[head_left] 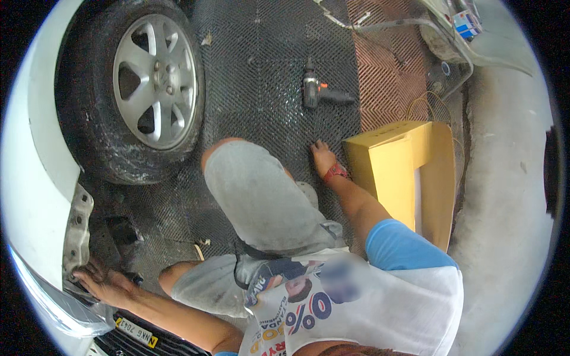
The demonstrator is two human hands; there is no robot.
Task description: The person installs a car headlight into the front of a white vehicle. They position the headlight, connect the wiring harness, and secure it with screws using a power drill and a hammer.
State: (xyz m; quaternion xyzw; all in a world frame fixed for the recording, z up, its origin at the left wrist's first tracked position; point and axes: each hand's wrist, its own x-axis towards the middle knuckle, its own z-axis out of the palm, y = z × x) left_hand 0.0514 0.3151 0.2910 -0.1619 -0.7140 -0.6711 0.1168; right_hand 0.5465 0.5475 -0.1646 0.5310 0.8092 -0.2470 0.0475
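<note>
My left hand (105, 286) reaches to the front corner of a white car. Its fingers are stretched out against the lower end of a bare metal bracket (77, 228), beside the headlight (71, 308). I see nothing held in it, though shadow darkens the fingertips. Resting on the black ribbed floor mat (255, 89) is my right hand (323, 159), fingers extended, with a red watch on the wrist. Just right of that hand stands a yellow cardboard box (389, 157). A black cordless drill (312, 89) lies on the mat beyond it.
A wheel with a silver alloy rim (157, 83) stands at the upper left. The car's white fender (41, 130) curves along the left edge. Thin yellow wire (424, 101) loops behind the box. A pale wall (499, 178) runs down the right side, with a blue-and-white pack (466, 25) above.
</note>
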